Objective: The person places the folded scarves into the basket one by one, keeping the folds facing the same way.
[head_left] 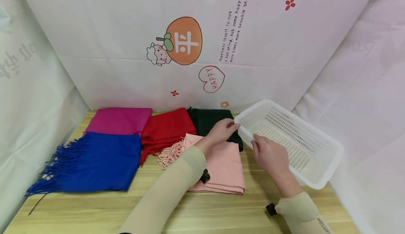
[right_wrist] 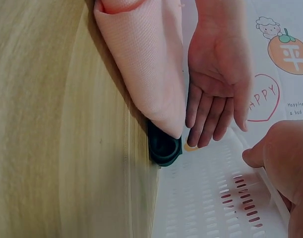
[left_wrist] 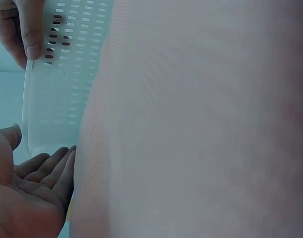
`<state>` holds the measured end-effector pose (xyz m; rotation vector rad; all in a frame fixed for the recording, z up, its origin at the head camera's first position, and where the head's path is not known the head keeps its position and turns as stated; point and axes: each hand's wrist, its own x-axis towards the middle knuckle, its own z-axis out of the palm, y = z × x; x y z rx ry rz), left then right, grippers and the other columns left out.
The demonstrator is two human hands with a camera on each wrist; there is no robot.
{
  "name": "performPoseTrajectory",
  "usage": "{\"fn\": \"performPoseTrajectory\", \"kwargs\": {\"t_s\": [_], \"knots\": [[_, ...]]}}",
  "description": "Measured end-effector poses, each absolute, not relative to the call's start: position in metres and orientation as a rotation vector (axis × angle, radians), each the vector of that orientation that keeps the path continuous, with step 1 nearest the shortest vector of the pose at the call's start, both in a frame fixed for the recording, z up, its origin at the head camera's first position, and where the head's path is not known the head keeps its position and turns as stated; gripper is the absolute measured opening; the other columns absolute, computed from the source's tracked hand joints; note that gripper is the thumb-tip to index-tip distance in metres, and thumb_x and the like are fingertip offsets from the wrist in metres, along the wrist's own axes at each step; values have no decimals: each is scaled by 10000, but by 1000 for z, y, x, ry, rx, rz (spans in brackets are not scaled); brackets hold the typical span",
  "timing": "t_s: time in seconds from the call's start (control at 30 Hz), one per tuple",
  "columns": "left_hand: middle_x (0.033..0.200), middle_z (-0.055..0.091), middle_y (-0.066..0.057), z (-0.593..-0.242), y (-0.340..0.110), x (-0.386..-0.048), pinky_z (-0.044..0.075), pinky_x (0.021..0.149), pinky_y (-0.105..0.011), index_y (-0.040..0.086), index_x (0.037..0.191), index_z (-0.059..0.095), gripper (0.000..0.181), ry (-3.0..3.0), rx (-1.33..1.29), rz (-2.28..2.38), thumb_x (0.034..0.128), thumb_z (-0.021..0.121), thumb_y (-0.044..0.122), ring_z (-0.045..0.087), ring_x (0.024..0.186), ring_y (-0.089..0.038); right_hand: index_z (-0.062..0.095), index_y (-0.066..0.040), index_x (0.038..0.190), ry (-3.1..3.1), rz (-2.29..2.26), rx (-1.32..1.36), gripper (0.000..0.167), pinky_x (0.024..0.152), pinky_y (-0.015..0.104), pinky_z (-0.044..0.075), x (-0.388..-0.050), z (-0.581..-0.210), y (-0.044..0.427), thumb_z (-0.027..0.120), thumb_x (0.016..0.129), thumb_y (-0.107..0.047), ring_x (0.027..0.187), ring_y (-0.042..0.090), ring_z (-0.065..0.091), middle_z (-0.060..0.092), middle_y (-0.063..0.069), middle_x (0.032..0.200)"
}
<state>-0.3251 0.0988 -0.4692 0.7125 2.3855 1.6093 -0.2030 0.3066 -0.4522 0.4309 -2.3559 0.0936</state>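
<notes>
A white slotted plastic basket (head_left: 284, 121) stands at the right of the table, angled. My right hand (head_left: 272, 155) grips its near long rim, thumb outside; its fingers show dimly through the slots in both wrist views. At the basket's left corner is my left hand (head_left: 221, 130), palm visible and fingers extended in the right wrist view (right_wrist: 215, 84). Whether its fingertips touch the basket, I cannot tell. Below the left forearm lies a folded pink fringed scarf (head_left: 221, 170). Behind it, a folded dark green scarf (head_left: 212, 119) is partly covered by that hand.
Left of these lie a folded red scarf (head_left: 169, 125), a magenta scarf (head_left: 118, 119) and a blue scarf (head_left: 101, 163) with long fringe. The wooden table (head_left: 221, 213) is bounded by a printed white sheet (head_left: 126, 51) behind and white sheets at both sides.
</notes>
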Motion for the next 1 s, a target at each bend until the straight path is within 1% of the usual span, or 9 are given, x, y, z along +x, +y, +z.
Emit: {"fn": "performPoseTrajectory", "kwargs": {"t_s": [0.23, 0.4, 0.6, 1.0], "knots": [[1341, 734, -14, -472, 99, -327, 616, 959, -381, 120, 1446, 697, 439, 2303, 686, 1698, 1156, 620, 440, 730, 1095, -214, 793, 59, 1215, -2350, 112, 467, 285, 450, 531, 549, -203, -452, 307, 814, 977, -98, 626, 405, 744, 816, 229, 1000], [1341, 735, -20, -472, 99, -325, 616, 966, -382, 111, 1436, 698, 423, 2280, 682, 1720, 1157, 624, 420, 731, 1122, -237, 800, 41, 1217, -2340, 120, 487, 283, 448, 526, 544, -202, -452, 311, 805, 979, -114, 636, 396, 749, 821, 216, 1000], [1325, 743, -29, -471, 100, -321, 616, 946, -361, 95, 1417, 714, 414, 2272, 694, 1732, 1154, 635, 406, 736, 1130, -276, 804, 22, 1213, -2322, 116, 511, 290, 435, 514, 522, -199, -452, 316, 791, 975, -141, 619, 374, 738, 820, 201, 969], [1259, 763, -34, -471, 99, -320, 626, 900, -321, 79, 1396, 724, 423, 2267, 664, 1742, 1148, 646, 413, 761, 1072, -264, 807, 27, 1200, -2274, 112, 597, 297, 439, 522, 540, -198, -451, 323, 778, 964, -153, 675, 417, 771, 822, 214, 988]]}}
